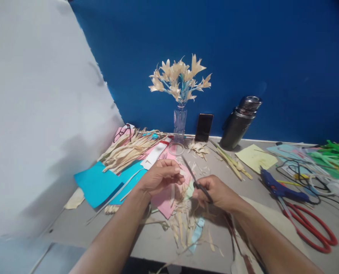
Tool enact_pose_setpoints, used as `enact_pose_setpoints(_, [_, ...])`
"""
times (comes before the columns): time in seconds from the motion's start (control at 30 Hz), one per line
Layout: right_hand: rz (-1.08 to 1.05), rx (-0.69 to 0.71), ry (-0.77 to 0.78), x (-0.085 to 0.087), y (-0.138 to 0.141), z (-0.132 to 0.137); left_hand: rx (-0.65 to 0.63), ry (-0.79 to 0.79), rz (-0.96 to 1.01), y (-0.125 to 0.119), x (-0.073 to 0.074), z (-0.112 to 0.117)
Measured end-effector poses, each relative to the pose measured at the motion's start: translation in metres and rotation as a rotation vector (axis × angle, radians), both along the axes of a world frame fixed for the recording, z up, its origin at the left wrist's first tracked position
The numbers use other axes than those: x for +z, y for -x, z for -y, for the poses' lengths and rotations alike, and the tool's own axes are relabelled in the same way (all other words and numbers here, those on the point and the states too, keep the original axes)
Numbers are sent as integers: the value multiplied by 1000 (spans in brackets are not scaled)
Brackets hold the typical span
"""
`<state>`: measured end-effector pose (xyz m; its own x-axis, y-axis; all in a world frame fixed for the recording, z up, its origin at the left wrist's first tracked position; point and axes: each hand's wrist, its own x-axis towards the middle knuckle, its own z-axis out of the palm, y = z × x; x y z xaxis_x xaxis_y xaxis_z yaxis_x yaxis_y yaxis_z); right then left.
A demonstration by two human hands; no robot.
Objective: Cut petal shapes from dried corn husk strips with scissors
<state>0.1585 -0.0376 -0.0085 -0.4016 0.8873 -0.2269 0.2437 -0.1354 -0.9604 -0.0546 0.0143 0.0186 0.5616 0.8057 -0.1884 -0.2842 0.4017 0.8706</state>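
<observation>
My right hand (213, 192) is closed round the handles of small dark scissors (192, 178), whose blades point up and to the left. My left hand (161, 176) is closed in a pinch on a thin pale strip of dried husk (181, 176) right at the scissor blades. Both hands hover over a pink paper sheet (165, 199) and a litter of cut husk scraps (182, 226) on the grey table (80, 224).
A vase of husk flowers (181, 89), a dark phone (204, 127) and a steel flask (239, 122) stand against the blue wall. A husk pile (128, 148) and cyan paper (96, 182) lie left. A blue glue gun (280, 188), red scissors (309, 226), cables and green pipe cleaners (333, 152) lie right.
</observation>
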Motion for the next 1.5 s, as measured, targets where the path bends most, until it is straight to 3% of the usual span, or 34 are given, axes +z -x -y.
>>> enact_pose_setpoints(0.2, [-267,-327,-102,6,8,0,-25,24,-2,-15,-10,7])
enact_pose_setpoints(0.3, [-306,-388,-104,7,8,0,-25,37,-26,-21,-14,11])
enact_pose_setpoints(0.7, [-331,-429,-80,11,4,0,-30,37,-73,-25,-13,14])
enact_pose_setpoints(0.87, [-354,-409,-88,10,7,1,38,16,-18,-30,-17,16])
enact_pose_setpoints(1.07, [-380,-456,-121,7,8,1,-64,82,77,-35,-15,24])
enact_pose_setpoints(1.2, [-455,-380,-52,8,7,2,-102,68,146,-36,-14,26])
enact_pose_setpoints(1.37, [-494,-303,-7,12,9,5,-140,6,82,-38,-20,27])
enact_pose_setpoints(1.5, [-539,-219,58,16,6,6,-200,71,176,-38,-20,28])
